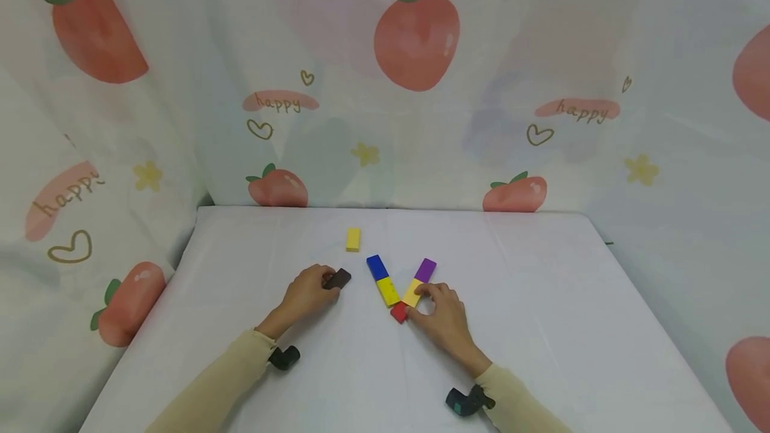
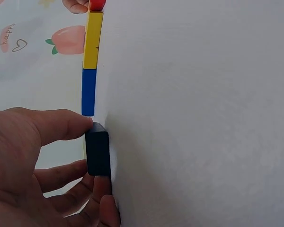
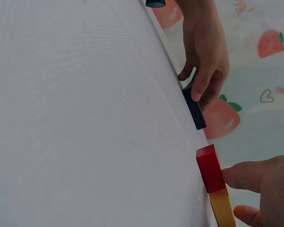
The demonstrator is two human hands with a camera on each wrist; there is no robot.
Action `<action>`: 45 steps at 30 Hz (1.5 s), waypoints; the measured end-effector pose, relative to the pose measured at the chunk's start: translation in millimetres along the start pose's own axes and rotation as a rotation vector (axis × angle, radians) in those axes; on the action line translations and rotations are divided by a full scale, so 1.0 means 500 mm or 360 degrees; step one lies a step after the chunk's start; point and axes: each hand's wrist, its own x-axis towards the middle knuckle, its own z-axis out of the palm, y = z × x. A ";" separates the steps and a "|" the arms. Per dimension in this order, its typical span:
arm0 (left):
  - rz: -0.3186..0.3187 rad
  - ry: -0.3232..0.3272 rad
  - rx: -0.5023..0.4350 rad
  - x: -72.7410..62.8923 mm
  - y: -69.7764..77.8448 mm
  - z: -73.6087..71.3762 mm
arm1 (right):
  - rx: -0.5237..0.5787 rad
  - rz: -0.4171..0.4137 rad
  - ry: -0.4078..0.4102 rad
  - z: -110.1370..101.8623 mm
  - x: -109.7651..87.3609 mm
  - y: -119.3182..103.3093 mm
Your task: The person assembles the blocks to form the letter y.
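My left hand (image 1: 308, 291) pinches a black block (image 1: 339, 278) low over the white table, left of the other blocks. In the left wrist view, thumb and fingers close on this dark block (image 2: 98, 150) from both ends. Right of it, several blocks form a V: blue (image 1: 377, 266) above yellow (image 1: 388, 292) on the left arm, purple (image 1: 426, 269) above light orange (image 1: 412, 293) on the right. A red block (image 1: 399, 313) sits at the point. My right hand (image 1: 446, 321) touches this arm from the right, thumb at the red block, a fingertip at the light orange one.
A separate yellow block (image 1: 353, 240) lies farther back, left of the V. The white table (image 1: 571, 326) ends at a fruit-printed curtain (image 1: 421, 139) behind and at both sides. A small black camera sits on each wrist.
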 end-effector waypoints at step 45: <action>0.0001 -0.0025 -0.0290 -0.048 0.020 0.005 | -0.0003 0.0057 -0.0033 -0.001 0.001 -0.005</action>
